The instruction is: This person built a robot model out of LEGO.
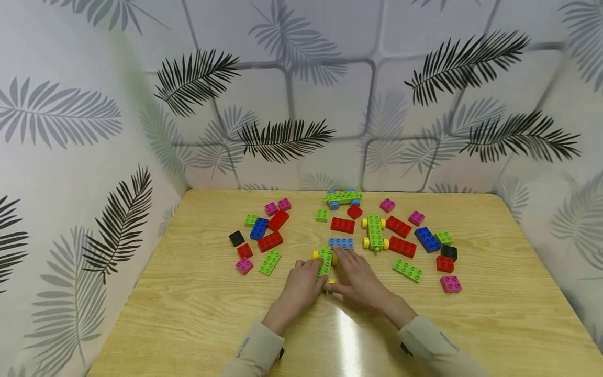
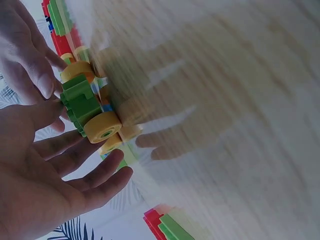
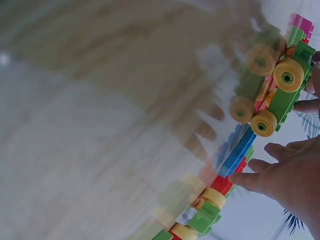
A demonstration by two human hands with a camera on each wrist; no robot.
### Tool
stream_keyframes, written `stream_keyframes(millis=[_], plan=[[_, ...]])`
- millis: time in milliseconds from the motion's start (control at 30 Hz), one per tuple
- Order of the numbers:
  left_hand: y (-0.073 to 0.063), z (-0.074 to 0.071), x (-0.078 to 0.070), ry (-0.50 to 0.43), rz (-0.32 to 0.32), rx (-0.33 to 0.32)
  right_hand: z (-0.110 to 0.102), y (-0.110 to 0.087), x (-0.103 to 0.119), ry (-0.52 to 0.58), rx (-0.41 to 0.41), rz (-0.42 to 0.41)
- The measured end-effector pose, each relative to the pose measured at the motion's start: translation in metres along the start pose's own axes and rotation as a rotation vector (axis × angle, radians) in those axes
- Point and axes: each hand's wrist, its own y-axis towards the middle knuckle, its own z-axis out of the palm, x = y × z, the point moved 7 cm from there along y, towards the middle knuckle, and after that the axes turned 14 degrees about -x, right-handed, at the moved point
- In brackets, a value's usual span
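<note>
A green wheeled base [image 1: 325,262] with yellow wheels stands lengthwise between the two hands, near the middle of the table. My left hand [image 1: 301,281] holds it from the left side, thumb at its near end and fingers along its flank; the other fingers spread loosely in the left wrist view. My right hand [image 1: 360,277] lies along the right side, fingers extended and relaxed, thumb toward the near yellow wheel. Its fingertips are close to a light blue brick [image 1: 341,243] just beyond the base. In the right wrist view the wheeled base [image 3: 287,97] sits above the right hand [image 3: 285,175].
A second green base with yellow wheels [image 1: 375,232] stands to the right, and one with blue wheels [image 1: 343,198] at the back. Red bricks [image 1: 342,225], blue bricks [image 1: 427,239], green plates [image 1: 407,270], pink and black bricks are spread left and right on the wooden table [image 1: 188,314].
</note>
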Motion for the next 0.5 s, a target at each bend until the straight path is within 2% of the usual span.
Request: stream_keyframes(millis=[233,500], plan=[[-0.0019,0.0016,-0.0015,-0.018,-0.007,0.018,-0.0033,-0.0005,-0.0039,0.025,0.033,0.008],[-0.0054,0.0030,-0.0047,-0.040,0.016,0.024,-0.0010,-0.0023,-0.0060,0.035,0.079,0.009]])
